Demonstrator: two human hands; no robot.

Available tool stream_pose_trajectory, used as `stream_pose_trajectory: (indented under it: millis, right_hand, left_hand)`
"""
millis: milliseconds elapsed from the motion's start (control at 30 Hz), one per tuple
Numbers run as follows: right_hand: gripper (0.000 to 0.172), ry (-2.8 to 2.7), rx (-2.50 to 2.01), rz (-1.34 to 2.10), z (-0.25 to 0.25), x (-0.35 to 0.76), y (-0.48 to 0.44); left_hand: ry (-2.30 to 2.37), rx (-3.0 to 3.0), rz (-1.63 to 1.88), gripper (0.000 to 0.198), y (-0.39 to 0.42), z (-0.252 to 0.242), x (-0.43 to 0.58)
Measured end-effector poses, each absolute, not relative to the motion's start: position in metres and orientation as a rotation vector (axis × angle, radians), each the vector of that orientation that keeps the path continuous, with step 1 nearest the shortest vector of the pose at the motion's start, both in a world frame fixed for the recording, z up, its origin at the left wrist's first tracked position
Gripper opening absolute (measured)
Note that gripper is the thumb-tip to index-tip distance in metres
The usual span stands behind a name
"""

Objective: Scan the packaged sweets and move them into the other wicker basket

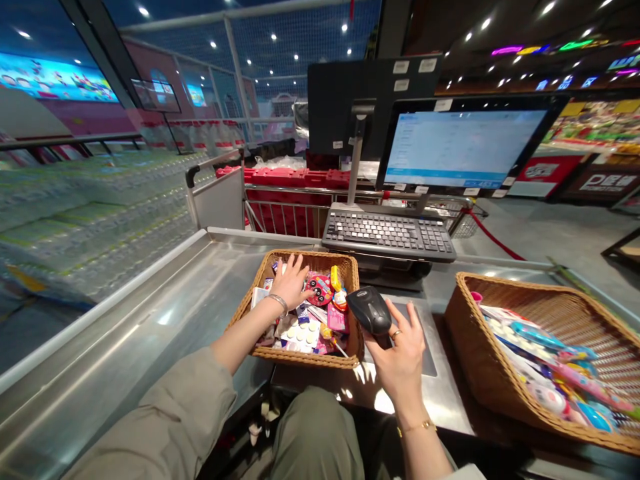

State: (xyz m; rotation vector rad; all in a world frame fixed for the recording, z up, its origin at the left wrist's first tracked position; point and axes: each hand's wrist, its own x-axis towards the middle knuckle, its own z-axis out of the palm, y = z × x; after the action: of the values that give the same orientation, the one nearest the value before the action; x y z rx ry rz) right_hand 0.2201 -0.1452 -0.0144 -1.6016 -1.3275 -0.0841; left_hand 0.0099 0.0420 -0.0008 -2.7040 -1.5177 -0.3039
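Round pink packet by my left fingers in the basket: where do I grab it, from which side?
Probably pinch its rim from above. The round pink packet lies flat on top of the pile, and the basket walls block a sideways reach. The left hand is right beside it; the right hand holds the scanner.

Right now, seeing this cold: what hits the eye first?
Dead centre, the right hand holds a black handheld barcode scanner beside a shallow woven wicker basket heaped with bright small packets, on which the left hand lies spread. A second, larger wicker basket of colourful packaged items sits at the right edge. Behind, a lit pale-blue monitor glows above a grey keyboard.
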Motion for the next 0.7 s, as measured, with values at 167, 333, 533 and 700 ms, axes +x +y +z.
stream_pose_trajectory:
  millis: [167, 333, 533, 700]
  right_hand:
    - [0.026, -1.306, -1.639, -0.069, -0.017, 0.222, -0.142]
    - [0.028, -1.296, -1.682, -0.043, -0.018, 0.228, -0.137]
    - [0.025, -1.318, -1.651, -0.112, -0.017, 0.235, -0.130]
    - [0.024, -1.307, -1.642, -0.123, -0.016, 0.238, -0.126]
  left_hand:
    - [-1.484, -2.705, -0.281, 0.061, 0.065, -0.022, 0.014]
    - [-1.462, -2.739, -0.210, 0.061, 0.072, -0.034, 0.017]
    - [-1.524, -2.728, -0.184, 0.054, 0.068, -0.034, 0.022]
    - [-1.644, -2.715, -0.219, 0.043, 0.066, -0.031, 0.027]
